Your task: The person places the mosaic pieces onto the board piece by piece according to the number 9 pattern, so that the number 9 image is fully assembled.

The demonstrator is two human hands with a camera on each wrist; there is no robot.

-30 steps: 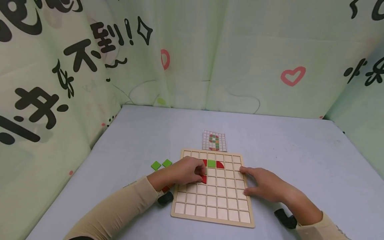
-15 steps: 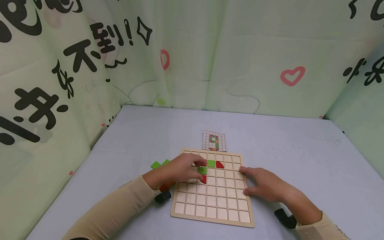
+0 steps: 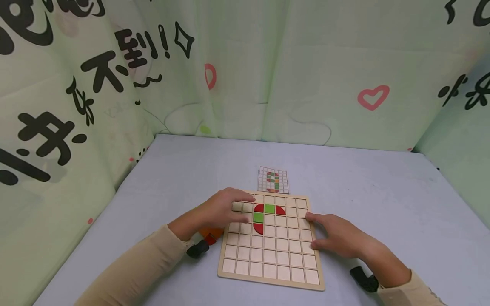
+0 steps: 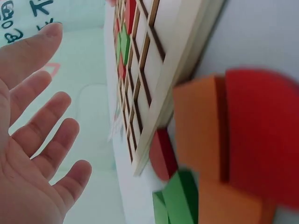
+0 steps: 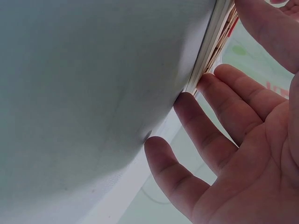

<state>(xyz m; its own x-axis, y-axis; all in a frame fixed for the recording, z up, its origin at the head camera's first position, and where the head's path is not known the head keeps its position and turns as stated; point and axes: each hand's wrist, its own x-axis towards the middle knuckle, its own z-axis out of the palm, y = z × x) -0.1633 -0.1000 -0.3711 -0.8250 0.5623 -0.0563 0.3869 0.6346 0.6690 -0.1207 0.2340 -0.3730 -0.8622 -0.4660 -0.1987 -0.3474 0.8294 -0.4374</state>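
Observation:
A wooden grid board (image 3: 281, 256) lies on the table. In its cells sit red quarter-round tiles, such as the lower one (image 3: 258, 229), and two green square tiles, one in the top row of the group (image 3: 269, 209) and one at its left (image 3: 258, 217). My left hand (image 3: 220, 208) hovers over the board's left edge, holding nothing; its fingers are spread in the left wrist view. My right hand (image 3: 342, 234) touches the right edge of the board with thumb and fingertips.
A printed pattern card (image 3: 273, 180) lies just beyond the board. Left of the board are loose pieces: an orange block (image 4: 198, 128), a large red block (image 4: 264, 135) and green ones (image 4: 180, 198). A printed curtain (image 3: 306, 76) stands behind the table.
My left hand has drawn back leftward from the tiles, and its fingers have opened. The left green tile and upper-left red tile have come into full view. My right hand stays put.

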